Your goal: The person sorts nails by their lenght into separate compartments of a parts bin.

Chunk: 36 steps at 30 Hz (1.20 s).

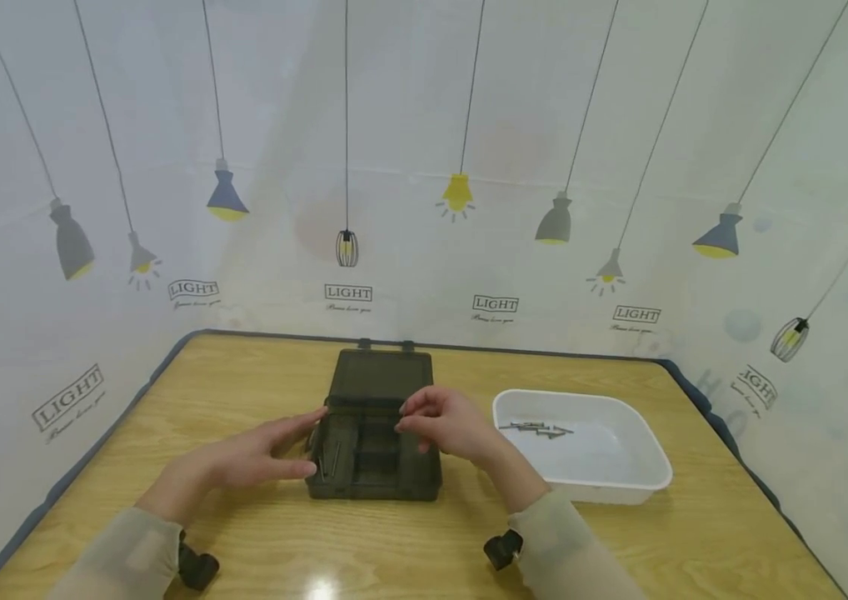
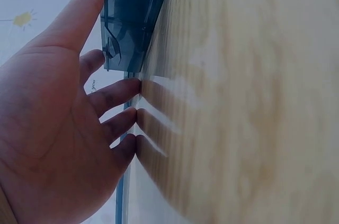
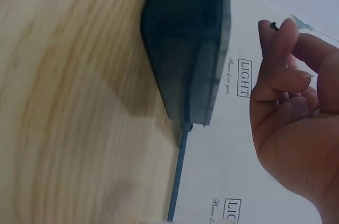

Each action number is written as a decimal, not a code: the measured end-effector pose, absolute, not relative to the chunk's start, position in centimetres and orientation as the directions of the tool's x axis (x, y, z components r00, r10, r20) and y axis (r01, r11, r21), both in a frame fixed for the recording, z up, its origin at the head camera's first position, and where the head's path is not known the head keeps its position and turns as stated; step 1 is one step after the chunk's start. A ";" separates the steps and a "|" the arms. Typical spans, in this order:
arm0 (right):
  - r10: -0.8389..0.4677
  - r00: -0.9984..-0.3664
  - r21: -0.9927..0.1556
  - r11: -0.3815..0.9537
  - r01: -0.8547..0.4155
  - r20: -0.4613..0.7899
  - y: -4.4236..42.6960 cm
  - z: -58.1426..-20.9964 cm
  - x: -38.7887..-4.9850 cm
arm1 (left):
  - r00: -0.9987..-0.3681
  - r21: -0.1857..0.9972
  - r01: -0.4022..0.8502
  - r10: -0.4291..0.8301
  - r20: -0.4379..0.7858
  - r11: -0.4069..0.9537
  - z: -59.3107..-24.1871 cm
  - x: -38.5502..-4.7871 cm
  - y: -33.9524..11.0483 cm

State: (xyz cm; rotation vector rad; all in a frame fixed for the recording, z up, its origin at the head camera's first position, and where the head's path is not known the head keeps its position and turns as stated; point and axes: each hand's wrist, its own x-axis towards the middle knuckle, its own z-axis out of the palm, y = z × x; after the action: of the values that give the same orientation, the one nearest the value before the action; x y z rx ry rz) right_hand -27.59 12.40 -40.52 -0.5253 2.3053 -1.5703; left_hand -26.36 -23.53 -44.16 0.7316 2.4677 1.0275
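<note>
Under the right fingertips, head view: dark see-through compartment box [image 1: 416,486], lid [image 1: 379,371] laid back beyond them. Right hand [image 1: 450,423] pinches, thumb to index; can't make out the piece from here. Loose screws [image 1: 529,427] lie right of those fingers, in a white tray [image 1: 622,446]. Long screws [image 1: 336,458] sit in the left compartment, between left thumb and right fingers. Left hand [image 1: 255,454] is spread at the box's left side, fingers fairly straight, gripping nothing.

Left wrist: thumb at the box wall, other fingers lightly bent beside the table [image 2: 249,128]; contact there, can't tell.

Right wrist: small dark piece [image 3: 274,26], likely a screw head, pokes out between thumb and index; other fingers curl in. Box is left of them, apart.

Doing it well, I'd say: light pinch, go low inside one compartment before releasing, clear the dividers, left hand bracing the box.

Writing: boxed "LIGHT" repeats on the backdrop [image 1: 394,100] beyond the fingers; script beneath illegible. Sideways in right wrist. No brand readable on box or tray.
</note>
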 end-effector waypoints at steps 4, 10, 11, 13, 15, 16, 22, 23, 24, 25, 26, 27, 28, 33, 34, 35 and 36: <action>-0.465 -0.883 -0.937 0.329 -0.116 -0.054 11.6 -41.1 -27.7 | -0.799 0.734 0.319 0.587 -0.133 0.600 -44.1 -26.4 -23.4; -0.468 -0.880 -0.930 0.353 -0.107 -0.076 10.7 -41.6 -27.9 | -0.797 0.740 0.315 0.589 -0.134 0.595 -44.0 -26.4 -23.3; -0.466 -0.881 -0.927 0.359 -0.106 -0.080 10.6 -41.7 -27.9 | -0.797 0.739 0.316 0.589 -0.133 0.595 -44.0 -26.5 -23.3; -0.467 -0.881 -0.926 0.362 -0.109 -0.079 10.1 -41.7 -27.9 | -0.800 0.737 0.313 0.584 -0.135 0.599 -44.0 -26.5 -23.3; -0.465 -0.882 -0.927 0.361 -0.106 -0.081 9.7 -41.6 -27.9 | -0.803 0.732 0.313 0.581 -0.137 0.605 -44.1 -26.6 -23.4; -0.465 -0.881 -0.927 0.361 -0.103 -0.083 9.4 -41.6 -27.9 | -0.805 0.730 0.308 0.576 -0.141 0.610 -44.1 -26.6 -23.4; -0.463 -0.879 -0.934 0.353 -0.062 -0.116 7.9 -41.3 -27.5 | -0.809 0.731 0.281 0.563 -0.169 0.622 -44.3 -26.6 -23.5; -0.463 -0.878 -0.935 0.349 -0.059 -0.118 7.7 -41.3 -27.4 | -0.808 0.733 0.280 0.564 -0.168 0.620 -44.3 -26.6 -23.5; -0.462 -0.879 -0.937 0.346 -0.055 -0.119 7.5 -41.3 -27.3 | -0.806 0.734 0.285 0.569 -0.165 0.616 -44.2 -26.6 -23.5; -0.463 -0.879 -0.938 0.342 -0.055 -0.117 7.3 -41.3 -27.3 | -0.806 0.736 0.283 0.568 -0.165 0.615 -44.2 -26.6 -23.5; -0.464 -0.878 -0.940 0.335 -0.054 -0.115 7.1 -41.4 -27.3 | -0.808 0.737 0.281 0.566 -0.164 0.615 -44.2 -26.5 -23.4; -0.465 -0.878 -0.942 0.330 -0.056 -0.111 7.0 -41.4 -27.2 | -0.807 0.739 0.282 0.567 -0.163 0.613 -44.1 -26.5 -23.4; -0.465 -0.879 -0.945 0.322 -0.054 -0.108 6.8 -41.5 -27.2 | -0.808 0.739 0.281 0.566 -0.163 0.613 -44.1 -26.5 -23.4; -0.466 -0.880 -0.952 0.300 -0.056 -0.095 6.3 -41.9 -27.2 | -0.792 0.754 0.283 0.587 -0.165 0.593 -43.9 -26.4 -23.3; -0.465 -0.880 -0.952 0.300 -0.057 -0.094 6.3 -41.9 -27.2 | -0.790 0.758 0.281 0.590 -0.166 0.589 -43.9 -26.4 -23.3; -0.465 -0.880 -0.951 0.302 -0.059 -0.093 6.2 -41.9 -27.2 | -0.785 0.763 0.281 0.597 -0.166 0.582 -43.9 -26.4 -23.3; -0.466 -0.880 -0.951 0.302 -0.063 -0.090 6.1 -41.9 -27.2 | -0.783 0.769 0.276 0.599 -0.168 0.576 -43.8 -26.4 -23.3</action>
State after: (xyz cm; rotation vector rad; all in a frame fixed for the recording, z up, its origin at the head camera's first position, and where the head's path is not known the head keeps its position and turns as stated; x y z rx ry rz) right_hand -27.22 6.09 -41.95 -0.4757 2.2265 -1.6019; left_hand -26.42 -23.29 -43.84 0.7049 2.3977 1.0681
